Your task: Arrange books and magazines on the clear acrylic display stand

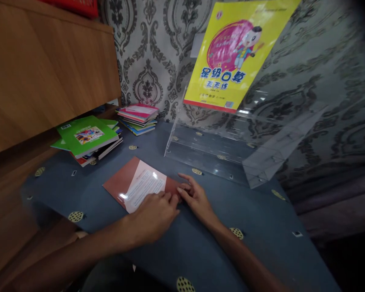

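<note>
A thin reddish-brown booklet (117, 184) with a pale printed panel lies on the table in front of me, its glossy cover catching the light. My left hand (156, 211) rests over its near right edge, fingers curled together and the tips partly hidden. At the right corner my right hand (197, 198) pinches the booklet with thumb and bent fingers, while its index finger stretches out. The hands almost meet there. Beyond them, a clear acrylic stand (207, 150) holds a yellow workbook (197, 87) with a cartoon figure, propped upright and leaning back.
Books topped by a green one (109, 136) are stacked unevenly at the left, beside a wooden cabinet (54, 73). A second pile with a pink book (140, 109) on top stands near the patterned wall (149, 52). A blue-grey cloth (261, 227) with pineapple prints covers the table.
</note>
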Demonstrator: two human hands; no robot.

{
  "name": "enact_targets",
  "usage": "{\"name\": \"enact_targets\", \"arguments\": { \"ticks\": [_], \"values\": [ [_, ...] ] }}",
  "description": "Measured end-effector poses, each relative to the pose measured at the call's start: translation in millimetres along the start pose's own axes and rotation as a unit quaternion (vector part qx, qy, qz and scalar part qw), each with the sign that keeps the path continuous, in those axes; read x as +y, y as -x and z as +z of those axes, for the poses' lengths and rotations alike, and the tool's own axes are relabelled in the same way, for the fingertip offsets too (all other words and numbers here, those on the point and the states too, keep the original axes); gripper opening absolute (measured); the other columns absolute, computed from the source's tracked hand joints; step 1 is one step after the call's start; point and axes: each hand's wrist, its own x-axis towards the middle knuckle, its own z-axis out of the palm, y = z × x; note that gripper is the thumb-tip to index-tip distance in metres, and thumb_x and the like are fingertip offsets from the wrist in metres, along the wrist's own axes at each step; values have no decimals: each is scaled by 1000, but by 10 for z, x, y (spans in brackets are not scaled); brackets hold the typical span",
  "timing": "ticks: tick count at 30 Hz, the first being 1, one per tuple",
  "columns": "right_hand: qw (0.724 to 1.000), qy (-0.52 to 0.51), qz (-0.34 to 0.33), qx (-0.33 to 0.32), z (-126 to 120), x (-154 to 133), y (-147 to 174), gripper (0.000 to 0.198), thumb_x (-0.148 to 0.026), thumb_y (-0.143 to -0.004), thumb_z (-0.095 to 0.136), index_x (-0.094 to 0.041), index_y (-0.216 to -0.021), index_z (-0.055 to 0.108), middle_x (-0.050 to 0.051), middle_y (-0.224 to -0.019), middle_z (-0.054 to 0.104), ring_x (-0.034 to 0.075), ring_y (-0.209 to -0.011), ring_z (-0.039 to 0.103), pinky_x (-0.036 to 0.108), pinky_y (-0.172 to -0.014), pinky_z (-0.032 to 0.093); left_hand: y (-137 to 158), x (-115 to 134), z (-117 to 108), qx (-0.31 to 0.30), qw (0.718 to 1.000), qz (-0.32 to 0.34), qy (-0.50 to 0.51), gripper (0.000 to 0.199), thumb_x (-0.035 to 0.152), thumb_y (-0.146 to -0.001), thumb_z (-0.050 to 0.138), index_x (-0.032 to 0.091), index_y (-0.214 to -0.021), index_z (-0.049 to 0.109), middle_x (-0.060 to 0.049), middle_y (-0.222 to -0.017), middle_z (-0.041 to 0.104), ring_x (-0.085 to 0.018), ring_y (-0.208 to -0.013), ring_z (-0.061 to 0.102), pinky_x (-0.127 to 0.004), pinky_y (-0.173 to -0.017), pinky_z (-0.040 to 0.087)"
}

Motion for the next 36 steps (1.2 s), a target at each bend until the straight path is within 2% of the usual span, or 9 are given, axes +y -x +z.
{"name": "enact_targets", "arguments": {
  "ticks": [5,8,14,17,20,25,28,31,36],
  "values": [
    [1000,0,-8,8,-6,35,-48,49,-39,-87,62,-21,-131,51,-5,-72,59,11,-55,54,27,-58,47,27,-435,29,12,1000,17,2,34,12,-96,42,14,-125,60,-15,-132,66,-27,-124,61,-44,-99,51],
    [1000,17,-9,2,-66,23,-75,49,-40,-88,60,-20,-131,51,-5,-71,59,12,-55,54,27,-56,47,12,-778,84,30,998,-37,-27,47,12,-97,36,19,-142,51,-13,-150,54,-25,-141,47,-46,-111,43],
    [997,77,1,-2,-278,1,-170,45,-38,-89,57,-20,-130,54,-3,-72,62,16,-61,60,30,-59,51,-43,-1369,9,34,986,-158,-42,48,28,-101,33,17,-145,51,-15,-155,48,-29,-144,44,-51,-113,40],
    [971,224,-40,71,-291,-6,-188,32,-29,-90,53,-20,-119,63,7,-91,70,24,-85,69,43,-78,57,-51,-1433,24,47,983,-167,-52,49,31,-101,34,17,-144,52,-13,-154,49,-29,-143,45,-48,-112,41],
    [915,371,-115,111,-74,-62,-177,29,-24,-92,49,-19,-114,69,16,-126,65,33,-122,60,58,-105,46,-46,-1415,90,70,981,-164,-71,48,30,-102,32,16,-143,53,-14,-153,50,-29,-142,46,-46,-111,41],
    [890,406,-178,-108,673,-181,-318,50,-33,-101,47,-14,-147,47,19,-154,46,31,-147,39,54,-118,36,-21,-1462,183,88,983,-140,-83,49,28,-101,31,13,-142,53,-15,-151,53,-31,-140,47,-49,-108,43],
    [879,423,-166,-145,976,-199,-477,63,-43,-104,40,-2,-152,36,25,-160,34,33,-153,26,53,-123,28,-4,-1528,220,97,984,-125,-80,51,21,-100,29,13,-144,51,-15,-152,51,-31,-140,47,-51,-108,43],
    [868,449,-154,-146,1009,-190,-535,71,-49,-105,35,5,-151,34,29,-161,29,34,-154,21,54,-125,24,-6,-1550,233,98,984,-123,-83,52,17,-98,30,13,-145,51,-15,-152,52,-31,-140,47,-51,-107,44],
    [844,513,-96,-127,681,-199,-340,72,-48,-104,38,7,-150,36,29,-158,33,35,-153,23,56,-125,21,-40,-1506,224,97,981,-126,-109,51,16,-99,27,10,-141,55,-15,-149,54,-32,-138,49,-50,-106,45]
  ]
}}
